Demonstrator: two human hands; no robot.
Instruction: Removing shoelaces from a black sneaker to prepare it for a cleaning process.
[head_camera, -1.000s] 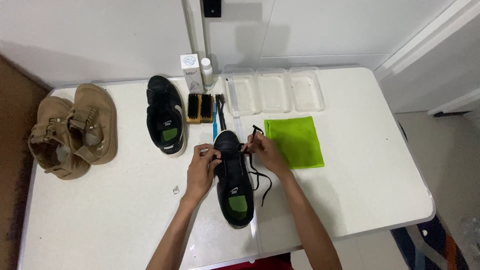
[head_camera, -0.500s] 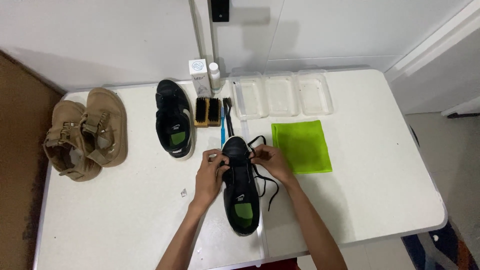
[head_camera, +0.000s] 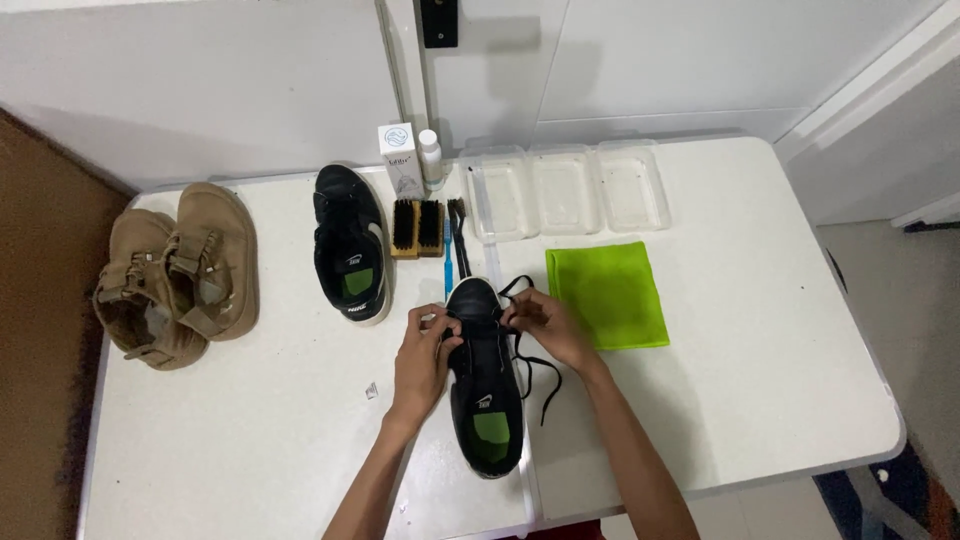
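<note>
A white surface (head_camera: 760, 360) stands against a pale wall. Both forearms reach in from below. The left hand (head_camera: 425, 350) and right hand (head_camera: 545, 325), fingers curled, pinch the black laces of a black shoe (head_camera: 483, 385) with a green insole, lying mid-surface beside a soft green cloth (head_camera: 607, 293).

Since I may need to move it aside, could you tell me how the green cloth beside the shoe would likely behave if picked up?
The green cloth lies thin and flat on the white table, so it would probably droop limply and weigh little. Pushed, it would likely bunch or slide rather than roll. It looks unlikely to break. The right hand works nearby on the black shoe.
</note>
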